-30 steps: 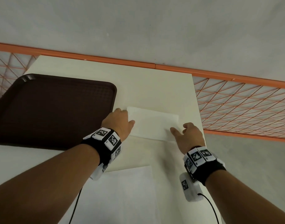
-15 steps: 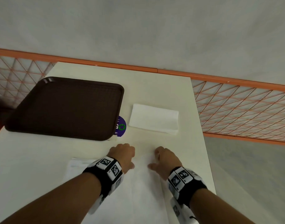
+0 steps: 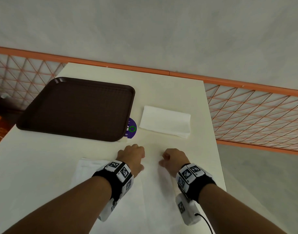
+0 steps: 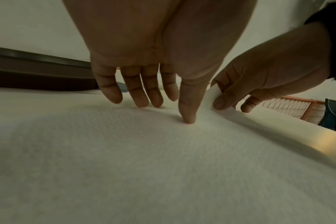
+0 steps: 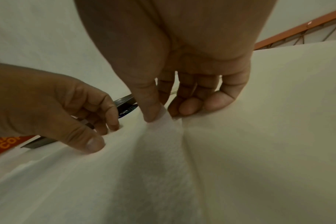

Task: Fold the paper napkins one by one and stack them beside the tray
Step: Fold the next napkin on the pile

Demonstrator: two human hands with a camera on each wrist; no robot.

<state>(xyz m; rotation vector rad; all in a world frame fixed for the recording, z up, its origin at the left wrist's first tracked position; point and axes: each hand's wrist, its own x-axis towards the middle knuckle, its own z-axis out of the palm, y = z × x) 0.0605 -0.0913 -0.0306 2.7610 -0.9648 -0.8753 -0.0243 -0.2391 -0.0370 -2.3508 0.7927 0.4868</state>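
Note:
A folded white napkin point(image 3: 165, 124) lies flat just right of the brown tray point(image 3: 74, 107). Nearer to me, a flat unfolded napkin point(image 3: 150, 200) lies on top of another. My left hand point(image 3: 131, 155) rests on this sheet's far edge, with the thumb point(image 4: 188, 118) and fingertips pressing down on the paper. My right hand point(image 3: 169, 157) pinches the same far edge between thumb and fingers point(image 5: 150, 112), so the paper point(image 5: 167, 119) rises into a small ridge. The two hands are a short gap apart.
The cream table point(image 3: 161, 92) ends close on the right, where an orange mesh railing point(image 3: 254, 115) runs. A purple round sticker point(image 3: 132, 128) shows at the tray's near right corner. A second sheet's corner point(image 3: 87, 166) sticks out left of my left wrist.
Both hands let go of the folded napkin and came back toward me onto the unfolded sheet. Over the last half second they have barely moved.

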